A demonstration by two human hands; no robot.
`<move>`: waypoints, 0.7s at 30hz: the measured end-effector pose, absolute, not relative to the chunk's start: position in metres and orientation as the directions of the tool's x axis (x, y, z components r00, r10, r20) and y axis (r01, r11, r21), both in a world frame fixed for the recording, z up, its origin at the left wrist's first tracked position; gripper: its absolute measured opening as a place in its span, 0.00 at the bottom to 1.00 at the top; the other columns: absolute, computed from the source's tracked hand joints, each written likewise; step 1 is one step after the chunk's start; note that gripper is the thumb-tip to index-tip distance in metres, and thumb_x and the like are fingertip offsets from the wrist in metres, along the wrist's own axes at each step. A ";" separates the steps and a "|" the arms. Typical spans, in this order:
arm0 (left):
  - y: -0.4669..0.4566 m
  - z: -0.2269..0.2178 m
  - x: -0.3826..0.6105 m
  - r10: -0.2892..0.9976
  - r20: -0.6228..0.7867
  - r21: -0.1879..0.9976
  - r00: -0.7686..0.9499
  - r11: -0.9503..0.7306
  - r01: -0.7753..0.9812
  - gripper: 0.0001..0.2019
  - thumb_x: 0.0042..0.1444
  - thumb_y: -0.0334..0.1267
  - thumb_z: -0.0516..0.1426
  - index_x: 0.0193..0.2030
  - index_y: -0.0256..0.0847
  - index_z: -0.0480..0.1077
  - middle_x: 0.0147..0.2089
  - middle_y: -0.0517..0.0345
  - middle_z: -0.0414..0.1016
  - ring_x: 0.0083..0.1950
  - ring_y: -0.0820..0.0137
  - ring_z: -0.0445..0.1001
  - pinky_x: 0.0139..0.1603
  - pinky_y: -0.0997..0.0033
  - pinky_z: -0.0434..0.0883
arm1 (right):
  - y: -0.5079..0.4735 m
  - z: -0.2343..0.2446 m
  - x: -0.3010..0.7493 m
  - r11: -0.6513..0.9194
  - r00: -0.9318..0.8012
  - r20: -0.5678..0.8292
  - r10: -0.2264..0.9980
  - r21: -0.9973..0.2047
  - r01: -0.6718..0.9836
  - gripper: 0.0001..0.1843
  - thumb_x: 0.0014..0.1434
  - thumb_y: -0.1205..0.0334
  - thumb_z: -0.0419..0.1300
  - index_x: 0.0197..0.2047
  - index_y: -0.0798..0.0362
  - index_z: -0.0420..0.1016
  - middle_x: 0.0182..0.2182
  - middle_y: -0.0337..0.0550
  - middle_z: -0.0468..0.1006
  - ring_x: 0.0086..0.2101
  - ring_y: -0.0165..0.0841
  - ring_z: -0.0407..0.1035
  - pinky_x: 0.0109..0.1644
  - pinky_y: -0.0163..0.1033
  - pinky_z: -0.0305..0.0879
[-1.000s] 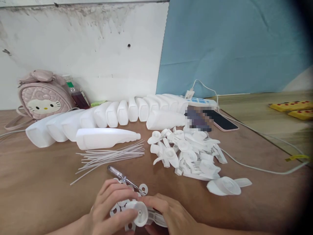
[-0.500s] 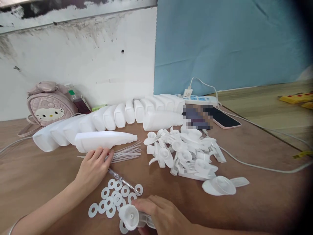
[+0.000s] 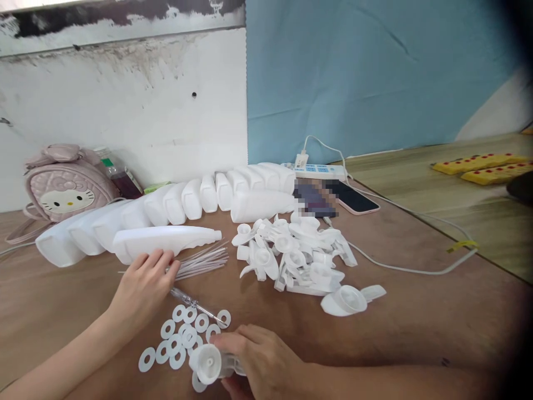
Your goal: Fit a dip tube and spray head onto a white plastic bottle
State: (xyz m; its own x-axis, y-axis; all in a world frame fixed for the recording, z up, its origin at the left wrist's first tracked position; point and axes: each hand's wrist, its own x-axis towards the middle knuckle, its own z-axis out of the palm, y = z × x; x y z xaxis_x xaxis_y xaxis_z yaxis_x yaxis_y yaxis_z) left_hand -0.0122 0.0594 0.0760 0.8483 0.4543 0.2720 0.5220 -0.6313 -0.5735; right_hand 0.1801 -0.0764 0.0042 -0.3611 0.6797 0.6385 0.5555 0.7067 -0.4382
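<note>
My left hand (image 3: 144, 280) lies over the left end of a bundle of thin clear plastic tubes (image 3: 204, 262), its fingers curled round them beside a white spray bottle (image 3: 154, 240) lying on its side. How many tubes it grips is hidden. In my right hand (image 3: 262, 358) is a white trigger sprayer head (image 3: 208, 364), its round collar turned up towards me with a small stem in the middle. White ring washers (image 3: 178, 344) are scattered between my hands. A screwdriver (image 3: 194, 303) with a clear handle lies just above them, its tip on one washer.
A heap of white trigger sprayer heads (image 3: 291, 253) lies right of the tubes, with a single one (image 3: 345, 300) apart. Several white bottles (image 3: 191, 200) are lined up behind. A pink bag (image 3: 70, 180), a phone (image 3: 353, 197), a power strip (image 3: 325, 169) and a cable (image 3: 400, 269) lie around.
My view has swung a little to the right, so everything appears further left. Both hands keep almost the same places, with the sprayer head still in the right hand.
</note>
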 end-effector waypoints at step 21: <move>0.012 0.122 0.014 0.719 0.596 0.722 0.358 -0.675 0.151 0.09 0.49 0.23 0.59 0.35 0.35 0.64 0.31 0.57 0.78 0.32 0.65 0.78 0.31 0.70 0.80 | -0.073 0.023 0.189 0.256 -0.072 0.255 0.964 -0.823 0.507 0.17 0.55 0.70 0.54 0.49 0.54 0.61 0.43 0.46 0.72 0.41 0.35 0.68 0.46 0.42 0.65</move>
